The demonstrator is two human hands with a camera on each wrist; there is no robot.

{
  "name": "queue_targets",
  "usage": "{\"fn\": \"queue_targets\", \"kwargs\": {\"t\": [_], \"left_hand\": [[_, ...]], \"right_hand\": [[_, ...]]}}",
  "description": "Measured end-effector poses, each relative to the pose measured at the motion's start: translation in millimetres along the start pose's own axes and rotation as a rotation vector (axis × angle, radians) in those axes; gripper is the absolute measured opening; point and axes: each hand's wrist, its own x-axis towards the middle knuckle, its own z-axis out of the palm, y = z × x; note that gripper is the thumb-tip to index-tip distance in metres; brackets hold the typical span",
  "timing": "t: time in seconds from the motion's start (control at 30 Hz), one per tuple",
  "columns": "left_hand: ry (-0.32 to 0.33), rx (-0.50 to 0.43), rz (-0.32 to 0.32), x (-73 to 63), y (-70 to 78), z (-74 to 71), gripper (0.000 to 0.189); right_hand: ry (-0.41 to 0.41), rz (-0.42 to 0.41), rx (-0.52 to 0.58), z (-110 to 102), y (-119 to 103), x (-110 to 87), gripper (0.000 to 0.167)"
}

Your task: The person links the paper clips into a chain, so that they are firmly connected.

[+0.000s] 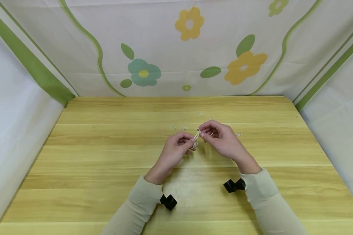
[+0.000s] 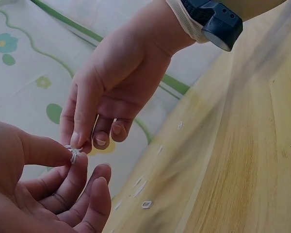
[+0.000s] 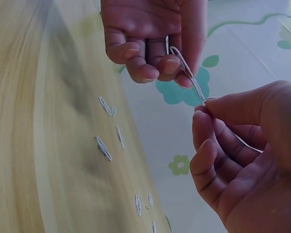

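Held clips: the white held clips [image 1: 196, 135] are in the air between the fingertips of the two hands, above the table [image 1: 106, 156]; more than one seems to be there, but I cannot count them.
Left fingers: thumb and forefinger of the left hand [image 1: 173, 148] are pinching one end of the clips; the other fingers are bent loosely beneath.
Right fingers: thumb and forefinger of the right hand [image 1: 225, 140] are pinching the opposite end; the other fingers curl toward the palm.
Dangling part: a hanging clip [image 1: 196, 144] shows just beside the left fingertips, on the side nearer to the person.
Loose clips: a few loose clips [image 1: 184, 128] lie on the table beyond the fingers of both hands; one right-hand clip [image 1: 239, 134] lies just beyond the right hand's outer side.
Good handling: the step looks like fitting wire into wire. I would keep the left pinch steady, turn only the right fingertips, and slide the loop gently.
Risk: thin wire could slip or bend if pressed too hard.
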Motion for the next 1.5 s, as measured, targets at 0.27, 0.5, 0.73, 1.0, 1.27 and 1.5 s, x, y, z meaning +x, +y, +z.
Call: {"fn": "queue_targets", "kwargs": {"t": [0.27, 0.5, 0.73, 1.0, 1.27, 1.5], "left_hand": [[0.001, -0.051, -0.044, 1.7, -2.1, -0.1, 0.02], [-0.01, -0.143, -0.086, 2.9, -3.9, -1.9, 0.022], [-0.021, -0.211, -0.106, 3.5, -3.7, -2.1, 0.028], [-0.015, -0.263, -0.112, 5.0, -3.0, -5.4, 0.027], [0.038, -0.257, -0.108, 8.0, -4.9, -5.0, 0.017], [0.078, -0.198, -0.114, 9.3, -7.6, -5.5, 0.012]], "right_hand": [[0.02, -0.041, -0.091, 2.4, 1.6, 0.4, 0.014], [0.034, -0.108, -0.154, 3.6, 2.5, 0.9, 0.014], [0.05, -0.143, -0.17, 4.3, 2.2, 1.3, 0.013], [0.038, -0.159, -0.196, 5.8, 3.4, 1.6, 0.012], [0.02, -0.14, -0.209, 3.0, 5.3, 1.7, 0.013], [0.007, -0.101, -0.214, -2.3, 10.0, 2.2, 0.011]]}}
